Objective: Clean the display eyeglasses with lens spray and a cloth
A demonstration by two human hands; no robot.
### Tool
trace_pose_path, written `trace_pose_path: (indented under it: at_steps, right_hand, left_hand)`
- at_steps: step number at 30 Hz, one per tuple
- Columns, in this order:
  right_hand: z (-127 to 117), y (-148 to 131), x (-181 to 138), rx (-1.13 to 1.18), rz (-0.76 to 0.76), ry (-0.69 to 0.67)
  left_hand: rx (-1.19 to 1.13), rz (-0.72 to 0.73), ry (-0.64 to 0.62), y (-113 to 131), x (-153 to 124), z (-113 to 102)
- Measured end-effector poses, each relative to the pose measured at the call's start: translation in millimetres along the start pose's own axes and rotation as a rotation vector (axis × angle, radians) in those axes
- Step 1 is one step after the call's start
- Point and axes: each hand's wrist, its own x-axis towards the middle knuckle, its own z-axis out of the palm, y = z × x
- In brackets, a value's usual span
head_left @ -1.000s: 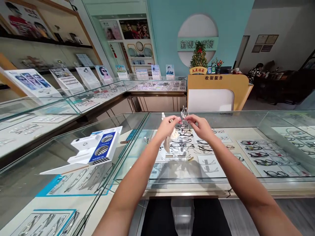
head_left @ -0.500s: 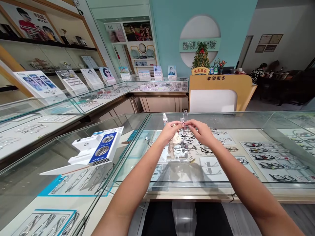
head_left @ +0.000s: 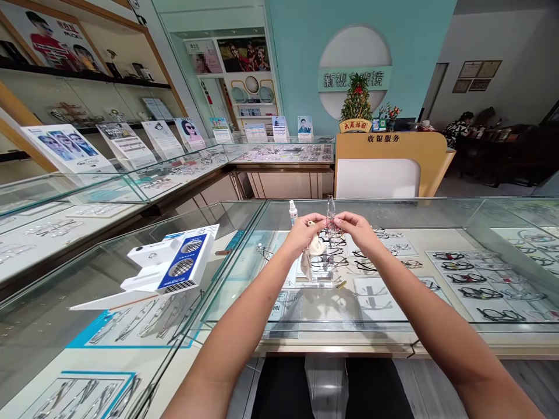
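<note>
A pair of clear glasses is held upright above the glass counter, between my two hands. My left hand pinches its left side and also has a pale cleaning cloth tucked in the palm, with the cloth's end hanging down. My right hand grips the other side with thumb and fingertips. Just behind my left hand stands a white spray bottle on the counter. The fingers partly hide the lower part of the glasses.
Under the glass counter top lie several rows of spectacle frames. A white and blue cardboard display stands on the left case. Beyond is a yellow cashier desk with a plant. A person sits far right.
Both hands and the glasses have shifted slightly to the right, and the glasses have turned a little. The cloth hangs a bit differently from my left hand.
</note>
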Motion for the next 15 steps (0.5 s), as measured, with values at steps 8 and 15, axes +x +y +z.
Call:
trace_pose_path:
  at_steps: [8,15]
  right_hand:
    - [-4,-9,-2,0.254,0.171,-0.006]
    - [-15,-18,-1,0.277,0.249,-0.066]
  left_hand:
    - [-0.239,-0.109,-0.019,-3,4,-6]
    - [-0.522,-0.22,-0.14,11,8,-27]
